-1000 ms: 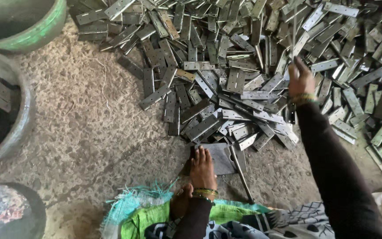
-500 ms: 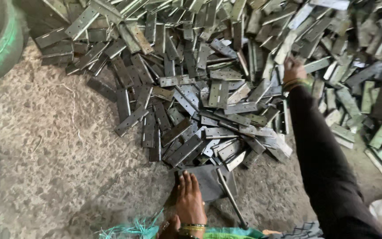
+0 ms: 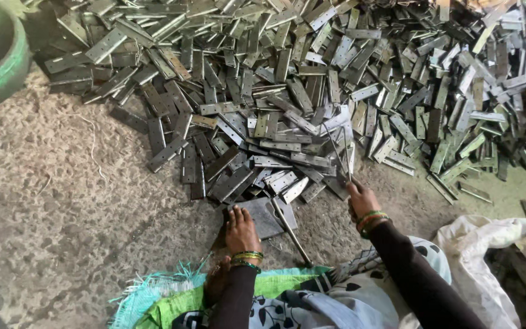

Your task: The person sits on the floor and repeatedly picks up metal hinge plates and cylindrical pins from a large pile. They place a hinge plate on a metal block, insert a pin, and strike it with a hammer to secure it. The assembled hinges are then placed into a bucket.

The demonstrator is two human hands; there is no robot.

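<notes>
Right hand [image 3: 360, 198] pinches thin metal rods [image 3: 338, 152] w/ fingers closed; their long axis runs up and away from us into the hinge pile [image 3: 312, 91]. Left hand [image 3: 241, 228] lies spread flat on a dark plate [image 3: 263, 216], a hammer [image 3: 290, 231] just beside it, btwn our hands.

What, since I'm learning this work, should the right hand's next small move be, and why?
Probably draw the right hand back toward the flat plate. It already grips thin metal rods at the edge of the hinge pile, and the left hand rests open on that plate.
</notes>
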